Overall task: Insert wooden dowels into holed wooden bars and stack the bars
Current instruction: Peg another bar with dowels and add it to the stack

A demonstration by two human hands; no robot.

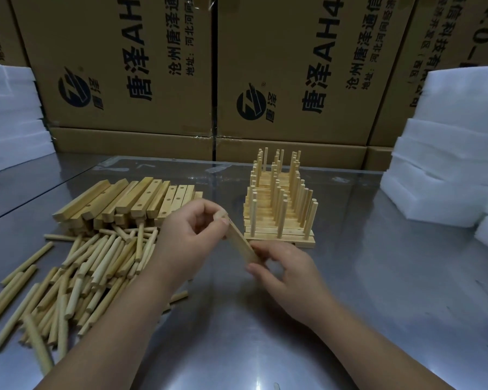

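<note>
Both my hands hold one wooden bar (241, 243) above the metal table, tilted from upper left to lower right. My left hand (189, 235) pinches its upper end between thumb and fingers. My right hand (283, 270) grips its lower end. Just behind the bar stands a stack of finished bars (279, 220) with many dowels pointing up. A heap of holed bars (130, 201) lies at the left. In front of that heap spreads a pile of loose dowels (76, 277).
The shiny metal table (378, 277) carries white foam blocks at the right (448, 153) and at the left (9, 116). Large printed cardboard boxes (293, 80) form a wall along the back edge.
</note>
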